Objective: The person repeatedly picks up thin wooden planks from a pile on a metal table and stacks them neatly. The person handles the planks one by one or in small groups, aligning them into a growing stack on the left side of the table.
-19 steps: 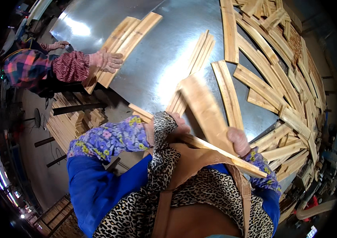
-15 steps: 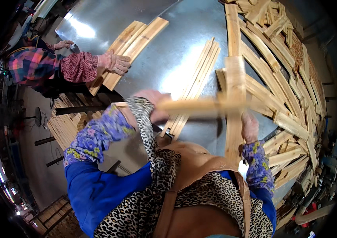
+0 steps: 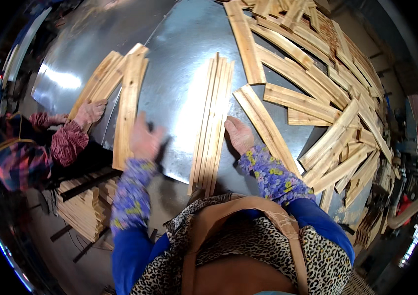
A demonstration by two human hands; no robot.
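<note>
A row of narrow wooden strips point(image 3: 211, 123) lies side by side on the metal tabletop point(image 3: 179, 59) in front of me. Gloved and slightly blurred, my left hand point(image 3: 146, 138) is open, thumb spread, beside the right edge of a long board point(image 3: 128, 103) lying toward the other person. At the right side of the strips is my right hand point(image 3: 240, 134), fingers loosely bent and not wrapped round anything; whether it touches the strips is unclear. Just right of that hand, a single plank point(image 3: 267, 129) slants across the table.
At the left, another person's gloved hand point(image 3: 90, 112) rests on boards point(image 3: 101, 78). A large heap of loose planks point(image 3: 312, 83) covers the table's right side. Stacked boards point(image 3: 78, 204) stand below the table's left edge.
My left hand has moved left and no longer holds a board; a board now lies beside the other person's boards. My right hand has left the upright plank and come next to the strips. The view has shifted.
</note>
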